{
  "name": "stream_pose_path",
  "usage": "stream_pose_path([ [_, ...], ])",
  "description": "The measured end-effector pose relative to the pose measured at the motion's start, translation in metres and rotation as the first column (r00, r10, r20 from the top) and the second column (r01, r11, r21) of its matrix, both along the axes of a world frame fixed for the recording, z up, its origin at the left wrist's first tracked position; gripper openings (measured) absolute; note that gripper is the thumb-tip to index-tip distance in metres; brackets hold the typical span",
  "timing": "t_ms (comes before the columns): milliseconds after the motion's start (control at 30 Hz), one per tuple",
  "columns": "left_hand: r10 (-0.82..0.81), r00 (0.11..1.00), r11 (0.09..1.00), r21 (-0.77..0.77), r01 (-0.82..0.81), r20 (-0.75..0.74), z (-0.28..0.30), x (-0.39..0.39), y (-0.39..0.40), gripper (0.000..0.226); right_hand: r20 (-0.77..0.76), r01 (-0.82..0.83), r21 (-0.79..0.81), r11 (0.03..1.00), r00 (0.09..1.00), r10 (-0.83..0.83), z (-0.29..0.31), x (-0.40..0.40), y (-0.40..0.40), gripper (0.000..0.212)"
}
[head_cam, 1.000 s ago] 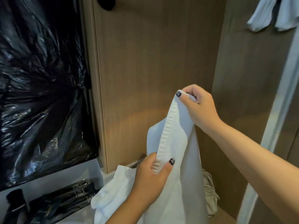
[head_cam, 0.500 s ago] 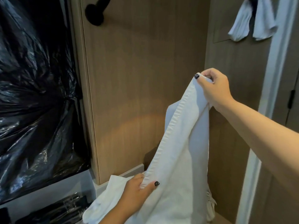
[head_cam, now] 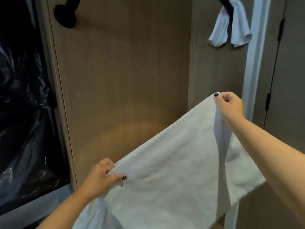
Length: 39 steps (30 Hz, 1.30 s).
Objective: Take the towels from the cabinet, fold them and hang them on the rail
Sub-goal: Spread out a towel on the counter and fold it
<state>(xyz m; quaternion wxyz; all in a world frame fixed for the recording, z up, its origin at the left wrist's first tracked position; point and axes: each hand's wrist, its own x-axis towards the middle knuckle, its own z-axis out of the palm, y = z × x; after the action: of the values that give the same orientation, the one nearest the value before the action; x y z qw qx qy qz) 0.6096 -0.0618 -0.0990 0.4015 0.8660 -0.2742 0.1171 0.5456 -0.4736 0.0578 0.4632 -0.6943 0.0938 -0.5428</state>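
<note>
Head view, single frame. Nearest the camera: left grip (head_cam: 105, 175), low and left of centre, fingers curled, thumb on top, pinching the lower-left end of the white towel (head_cam: 173, 171) along its hemmed edge. Dark polish visible on the thumbnail.

Right grip (head_cam: 229, 104), higher and further out, to the right: thumb and curled fingers pinch the towel's upper corner. Both grips closed on cloth; nothing else held.

Towel: hemmed edge runs taut on a diagonal from left grip up to right grip. The body of the cloth hangs below that line, under and between both grips. One fold drops straight down from the right grip, in front of the right forearm; a flap spreads out beneath that forearm. Lower part of the towel runs out of frame at the bottom.

Beyond the grips: wooden cabinet panel (head_cam: 123, 80), directly behind the towel. Left of the left grip: crinkled black plastic sheet (head_cam: 21, 113).

Farthest, above the right grip: dark rail (head_cam: 225, 2) at the top edge, with a second white towel (head_cam: 231, 28) draped over it, both ends hanging. The towel's fold state is too blurred to tell
</note>
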Motion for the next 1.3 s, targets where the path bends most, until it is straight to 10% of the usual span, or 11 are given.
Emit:
stream_pose_path([
  [133, 0.016, 0.980, 0.999, -0.048, -0.007, 0.197, 0.046, 0.016, 0.004, 0.012, 0.049, 0.043, 0.059, 0.997, 0.998, -0.046, -0.002, -0.009, -0.025, 0.016],
  [367, -0.090, 0.967, 0.964, 0.263, 0.025, 0.237, 0.091, 0.026, 0.012, 0.076, 0.104, 0.083, 0.125, 0.989, 0.990, -0.096, -0.009, -0.022, -0.046, 0.014],
  [533, -0.053, 0.997, 0.995, 0.088, 0.048, 0.058, 0.094, 0.006, 0.008, 0.032, 0.095, 0.052, 0.208, 0.977, 0.993, -0.073, -0.019, -0.030, -0.059, 0.018],
  [800, -0.049, 0.978, 0.862, -0.503, -0.060, -0.200, 0.077, -0.010, 0.012, 0.076, 0.133, -0.044, 0.335, 0.941, 0.991, -0.001, -0.025, -0.039, -0.064, 0.021],
  [900, -0.037, 0.973, 0.766, -0.632, -0.119, -0.228, 0.068, -0.017, 0.010, 0.052, 0.126, -0.065, 0.362, 0.930, 0.992, 0.021, -0.028, -0.038, -0.067, 0.023],
  [1000, 0.077, 0.982, 0.809, -0.564, -0.164, -0.174, 0.064, -0.030, 0.012, 0.011, 0.081, -0.065, 0.340, 0.938, 0.996, 0.040, -0.031, -0.040, -0.063, 0.024],
  [1300, 0.372, 0.913, 0.919, -0.205, -0.337, 0.169, 0.058, -0.055, 0.031, 0.020, -0.007, -0.059, 0.173, 0.983, 0.998, 0.061, -0.069, -0.050, -0.046, 0.022],
])
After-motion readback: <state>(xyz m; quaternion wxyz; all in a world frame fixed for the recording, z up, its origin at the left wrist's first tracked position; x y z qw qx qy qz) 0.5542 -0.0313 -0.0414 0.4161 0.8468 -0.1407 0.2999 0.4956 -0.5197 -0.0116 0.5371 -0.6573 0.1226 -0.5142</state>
